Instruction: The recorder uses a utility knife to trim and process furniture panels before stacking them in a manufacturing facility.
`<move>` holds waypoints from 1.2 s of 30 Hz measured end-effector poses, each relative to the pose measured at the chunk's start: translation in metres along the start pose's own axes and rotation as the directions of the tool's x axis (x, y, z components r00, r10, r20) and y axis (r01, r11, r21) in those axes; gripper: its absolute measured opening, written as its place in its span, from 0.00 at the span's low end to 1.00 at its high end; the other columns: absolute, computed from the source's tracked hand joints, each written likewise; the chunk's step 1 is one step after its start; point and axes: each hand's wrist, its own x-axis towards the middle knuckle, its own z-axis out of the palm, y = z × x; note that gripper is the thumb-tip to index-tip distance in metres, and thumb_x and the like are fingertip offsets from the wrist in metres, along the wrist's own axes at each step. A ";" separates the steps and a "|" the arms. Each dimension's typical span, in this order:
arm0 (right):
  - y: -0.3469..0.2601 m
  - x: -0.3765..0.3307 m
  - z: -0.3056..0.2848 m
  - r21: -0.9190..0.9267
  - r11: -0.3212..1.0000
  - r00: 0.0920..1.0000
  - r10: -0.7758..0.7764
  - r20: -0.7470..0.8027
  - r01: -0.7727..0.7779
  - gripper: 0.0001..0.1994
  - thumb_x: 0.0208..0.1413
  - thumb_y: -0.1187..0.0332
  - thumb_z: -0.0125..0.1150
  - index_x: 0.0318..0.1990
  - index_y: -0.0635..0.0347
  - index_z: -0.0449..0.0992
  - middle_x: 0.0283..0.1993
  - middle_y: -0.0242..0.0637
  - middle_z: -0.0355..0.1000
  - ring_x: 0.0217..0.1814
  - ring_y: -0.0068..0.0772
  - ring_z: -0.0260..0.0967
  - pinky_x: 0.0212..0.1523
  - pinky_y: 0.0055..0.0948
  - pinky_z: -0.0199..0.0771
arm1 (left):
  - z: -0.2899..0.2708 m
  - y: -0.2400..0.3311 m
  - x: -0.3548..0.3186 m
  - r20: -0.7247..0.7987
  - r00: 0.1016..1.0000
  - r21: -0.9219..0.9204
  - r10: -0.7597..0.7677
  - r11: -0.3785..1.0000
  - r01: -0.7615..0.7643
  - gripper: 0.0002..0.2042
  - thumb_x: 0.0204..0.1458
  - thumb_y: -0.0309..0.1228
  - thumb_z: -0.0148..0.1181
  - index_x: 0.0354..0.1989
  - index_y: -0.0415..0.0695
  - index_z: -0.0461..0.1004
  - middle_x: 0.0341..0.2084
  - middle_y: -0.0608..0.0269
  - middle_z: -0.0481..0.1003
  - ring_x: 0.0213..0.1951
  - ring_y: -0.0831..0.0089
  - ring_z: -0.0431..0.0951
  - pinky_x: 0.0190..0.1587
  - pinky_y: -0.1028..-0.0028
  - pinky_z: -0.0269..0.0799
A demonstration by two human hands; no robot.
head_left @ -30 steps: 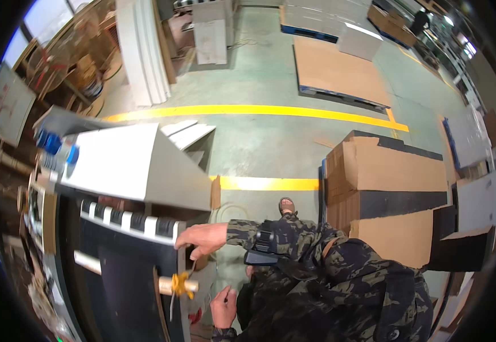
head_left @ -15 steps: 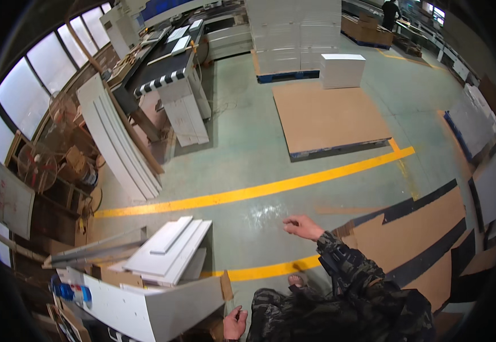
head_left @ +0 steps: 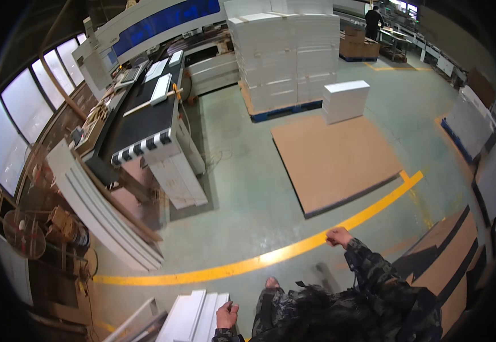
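My left hand point(head_left: 227, 315) is low in the picture, beside a stack of white boards point(head_left: 194, 313). Its fingers are curled in, and nothing shows in them. Held out ahead over the floor, near the yellow line, my right hand point(head_left: 339, 236) is loosely closed with no object visible in it. Both forearms are in dark camouflage sleeves. One of my feet point(head_left: 271, 283) shows on the green floor between the hands.
A brown sheet-topped pallet point(head_left: 339, 165) carries a white stack of panels point(head_left: 346, 102). Behind it stands a tall wrapped stack point(head_left: 285, 62). Long boards point(head_left: 103, 211) lean beside a black-topped machine table point(head_left: 145, 122) at left. Brown sheets point(head_left: 453, 273) lie at right. A person point(head_left: 373, 23) stands far off.
The view has shifted forward; the pallet and machine table are nearer, and the white boards have slid down and back. My right hand has curled its fingers more.
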 end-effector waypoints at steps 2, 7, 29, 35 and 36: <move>-0.008 0.013 -0.027 0.061 0.996 0.991 0.072 -0.110 -0.066 0.09 0.60 0.65 0.57 0.35 0.62 0.75 0.28 0.37 0.74 0.26 0.30 0.73 0.30 0.29 0.74 | -0.023 0.046 0.073 0.007 0.998 0.031 0.058 0.998 -0.058 0.22 0.52 0.42 0.62 0.48 0.37 0.77 0.32 0.45 0.81 0.37 0.55 0.82 0.43 0.65 0.77; -0.053 0.081 -0.063 0.337 0.927 0.904 0.280 -0.322 -0.166 0.08 0.61 0.69 0.54 0.40 0.67 0.72 0.29 0.43 0.74 0.27 0.35 0.74 0.26 0.34 0.76 | -0.043 0.177 0.263 0.122 0.963 -0.034 0.240 0.971 -0.238 0.23 0.53 0.43 0.61 0.50 0.37 0.76 0.33 0.45 0.80 0.38 0.55 0.82 0.44 0.65 0.76; -0.788 0.791 0.134 0.022 0.956 0.894 -0.283 0.347 0.294 0.13 0.63 0.60 0.56 0.42 0.63 0.75 0.35 0.34 0.75 0.34 0.23 0.72 0.36 0.22 0.74 | -0.128 0.648 0.967 0.099 0.868 -0.086 0.486 0.873 -0.479 0.20 0.56 0.38 0.62 0.50 0.35 0.75 0.34 0.45 0.79 0.35 0.61 0.81 0.41 0.67 0.75; -0.883 0.934 0.160 0.137 0.978 0.953 -0.187 0.239 0.157 0.12 0.63 0.62 0.57 0.44 0.63 0.75 0.36 0.36 0.76 0.33 0.24 0.74 0.34 0.23 0.77 | -0.207 0.786 1.160 0.018 0.837 0.026 0.547 0.836 -0.547 0.18 0.55 0.38 0.60 0.48 0.37 0.76 0.33 0.43 0.79 0.37 0.51 0.81 0.41 0.64 0.75; -0.898 0.955 0.165 0.158 0.979 0.957 -0.167 0.238 0.132 0.12 0.62 0.64 0.56 0.44 0.64 0.75 0.36 0.37 0.76 0.33 0.24 0.74 0.34 0.24 0.78 | -0.220 0.807 1.188 -0.002 0.813 0.058 0.583 0.812 -0.581 0.18 0.55 0.37 0.60 0.47 0.37 0.76 0.32 0.43 0.78 0.36 0.50 0.80 0.40 0.63 0.75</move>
